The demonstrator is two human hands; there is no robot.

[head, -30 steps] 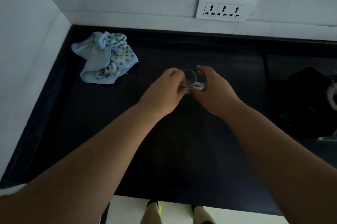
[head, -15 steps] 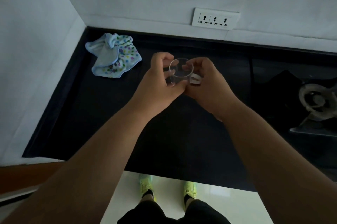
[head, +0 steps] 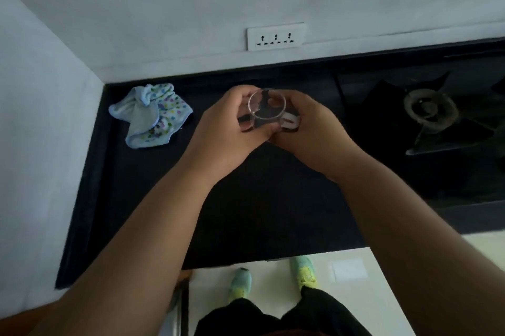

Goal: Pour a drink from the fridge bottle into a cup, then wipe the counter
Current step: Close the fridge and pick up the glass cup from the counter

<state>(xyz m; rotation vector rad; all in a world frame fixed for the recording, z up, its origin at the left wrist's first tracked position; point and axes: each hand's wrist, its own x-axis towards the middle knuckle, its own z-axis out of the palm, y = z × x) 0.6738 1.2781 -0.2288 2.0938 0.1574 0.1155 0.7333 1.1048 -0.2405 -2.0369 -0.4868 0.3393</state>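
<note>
The clear glass cup [head: 266,111] is held between both hands above the black counter [head: 153,199], mouth upward toward the camera, its axis near vertical. The left hand [head: 226,128] curls its fingers round the cup's left wall; the right hand [head: 308,128] wraps the right side, where the white handle [head: 290,123] projects past its fingers. Both hands are equally near. Whether the cup's base touches the counter cannot be told. The dotted blue cloth [head: 153,117] lies well left of the left fingers. No bottle is visible; judged, pouring has not begun.
</note>
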